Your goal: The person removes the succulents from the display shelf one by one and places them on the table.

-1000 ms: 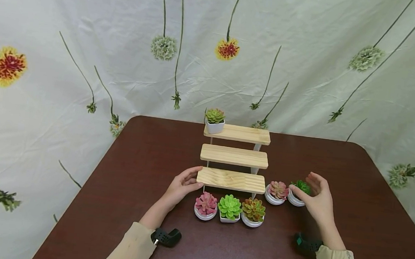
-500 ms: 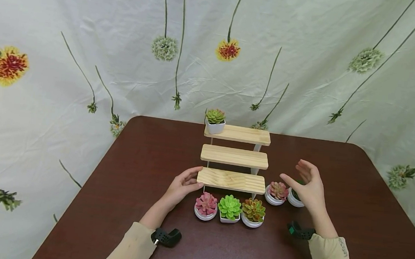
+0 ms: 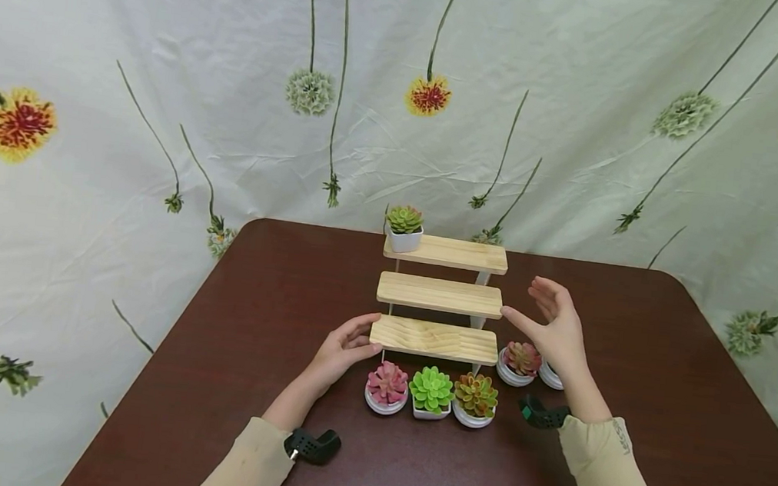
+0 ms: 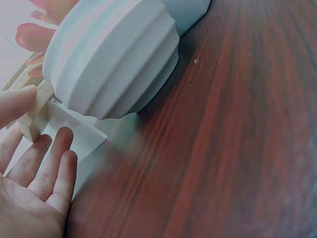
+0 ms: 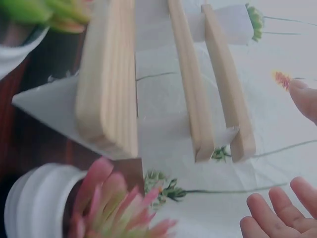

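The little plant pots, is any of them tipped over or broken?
No, nothing stands out. The green succulent pot sits upright on the top shelf, and the pots on the table, like the pink succulent pot, all stand upright too.

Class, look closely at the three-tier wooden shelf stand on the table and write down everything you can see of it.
The three-tier pale wooden shelf stand stands upright at the middle of the dark brown table. Three light, grained planks step up and back on white supports. A green succulent in a square white pot sits on the top plank's left end; the lower two planks are bare. The left hand touches the bottom plank's left end; the open right hand is by the middle plank's right end.
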`<state>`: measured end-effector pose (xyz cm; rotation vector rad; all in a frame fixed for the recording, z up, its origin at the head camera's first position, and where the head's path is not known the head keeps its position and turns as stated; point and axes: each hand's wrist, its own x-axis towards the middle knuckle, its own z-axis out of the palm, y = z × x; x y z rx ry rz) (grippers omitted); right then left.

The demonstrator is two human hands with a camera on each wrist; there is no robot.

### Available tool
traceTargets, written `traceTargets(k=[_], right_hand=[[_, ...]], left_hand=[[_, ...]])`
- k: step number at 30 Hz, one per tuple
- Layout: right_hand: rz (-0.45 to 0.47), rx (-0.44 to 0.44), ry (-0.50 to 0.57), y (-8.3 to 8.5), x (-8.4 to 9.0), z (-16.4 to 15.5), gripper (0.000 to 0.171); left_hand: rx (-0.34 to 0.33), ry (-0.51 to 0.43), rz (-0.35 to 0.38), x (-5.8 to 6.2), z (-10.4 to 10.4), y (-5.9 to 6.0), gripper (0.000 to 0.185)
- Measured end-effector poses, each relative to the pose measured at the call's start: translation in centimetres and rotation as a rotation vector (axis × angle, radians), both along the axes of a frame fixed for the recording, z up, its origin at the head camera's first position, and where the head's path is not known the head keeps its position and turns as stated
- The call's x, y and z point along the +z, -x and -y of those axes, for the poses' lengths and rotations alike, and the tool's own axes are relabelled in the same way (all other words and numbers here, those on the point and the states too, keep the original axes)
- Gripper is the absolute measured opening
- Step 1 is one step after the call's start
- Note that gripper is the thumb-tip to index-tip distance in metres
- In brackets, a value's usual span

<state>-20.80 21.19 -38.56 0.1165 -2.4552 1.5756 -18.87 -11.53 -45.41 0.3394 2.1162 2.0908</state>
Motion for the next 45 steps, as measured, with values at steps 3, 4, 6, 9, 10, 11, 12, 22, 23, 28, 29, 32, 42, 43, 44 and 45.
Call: traceTargets(k=[3,4,6,9,10,11,12,22,23,28,29,32,42,43,44,45], right_hand=[[0.005,0.022,0.001,0.3,0.5,0.7,0.076],[0.004,0.03,0.004,0.4,0.5,0.8,0.076],[-0.001,0.042,0.003,0.8,0.6,1.1,0.076],[-0.015,0.06,-0.002,1.2,0.7,1.6,0.075],[-0.018,0.063,-0.003,1.3,0.7,1.7,0.075],[-0.021,0.066,-0.004,1.4,0.8,1.9,0.074],[-0.024,0.067,-0.005,1.5,0.8,2.1,0.074],[-0.037,0.084,-0.004,2.1,1.7,3.8,0.073],[-0.033,0.091,-0.002,2.2,1.9,4.0,0.074],[0.008,0.115,-0.002,3.0,2.1,4.8,0.076],[0.014,0.118,-0.004,3.1,2.2,5.0,0.076],[0.032,0.112,-0.001,3.5,2.4,5.5,0.075],[0.054,0.116,0.036,4.4,3.1,7.6,0.072],[0.055,0.12,0.04,4.5,3.1,7.8,0.071],[0.055,0.123,0.04,4.5,3.2,8.0,0.071],[0.054,0.128,0.04,4.6,3.2,8.2,0.07]], left_hand=[[0.001,-0.001,0.002,0.0,0.0,0.0,0.051],[0.001,-0.002,0.002,-0.1,0.0,0.1,0.051],[0.001,-0.005,0.0,-0.1,0.0,0.1,0.051],[0.001,-0.01,0.0,-0.1,-0.1,0.1,0.051],[0.002,-0.01,0.001,-0.1,-0.1,0.1,0.051],[0.003,-0.009,0.003,-0.1,-0.1,0.1,0.051],[0.005,-0.009,0.005,-0.1,-0.1,0.2,0.051],[0.004,0.003,0.014,0.0,-0.1,0.1,0.052],[0.003,0.002,0.013,0.0,-0.1,0.1,0.052],[0.002,0.001,0.011,0.0,0.0,0.1,0.052],[0.001,0.002,0.011,0.0,0.0,0.1,0.052],[0.003,0.006,0.011,0.0,0.0,0.1,0.052],[0.01,0.012,0.018,0.0,0.1,0.0,0.052],[0.011,0.014,0.018,0.0,0.1,0.0,0.052],[0.01,0.014,0.018,-0.1,0.1,0.0,0.052],[0.01,0.014,0.019,-0.1,0.1,0.0,0.052]])
